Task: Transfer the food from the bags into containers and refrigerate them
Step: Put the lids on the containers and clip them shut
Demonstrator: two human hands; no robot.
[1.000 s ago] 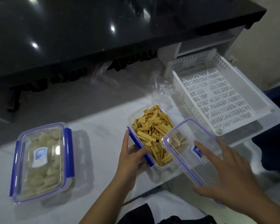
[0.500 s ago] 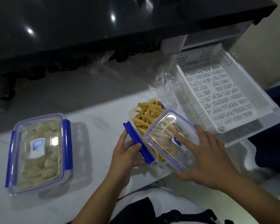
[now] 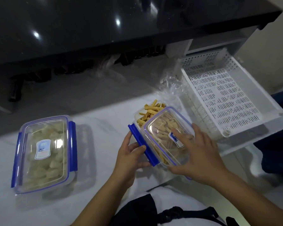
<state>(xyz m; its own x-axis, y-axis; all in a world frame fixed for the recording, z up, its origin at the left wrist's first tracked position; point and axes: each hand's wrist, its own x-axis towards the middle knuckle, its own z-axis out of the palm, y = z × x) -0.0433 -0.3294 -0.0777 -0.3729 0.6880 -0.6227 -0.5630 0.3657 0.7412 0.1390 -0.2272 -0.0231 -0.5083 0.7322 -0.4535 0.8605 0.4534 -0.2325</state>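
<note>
A clear container (image 3: 138,114) full of yellow food sticks (image 3: 149,108) stands on the white counter. Its transparent lid (image 3: 160,126) with blue seal and clips lies over most of it, the far corner left uncovered. My right hand (image 3: 201,154) lies on top of the lid with fingers spread, thumb under its near edge. My left hand (image 3: 131,154) grips the blue side clip (image 3: 143,145) at the container's left. A second container (image 3: 44,152), lidded and filled with pale pieces, sits at the left.
A white perforated drawer basket (image 3: 232,97) stands pulled out at the right. An empty crumpled plastic bag (image 3: 170,84) lies behind the container, another bag (image 3: 108,67) farther back under the black glossy top (image 3: 104,22). The counter edge (image 3: 170,181) runs close to my body.
My right hand carried the lid leftward from beside the container onto it, covering most of the sticks. My left hand shifted its grip to the blue clip.
</note>
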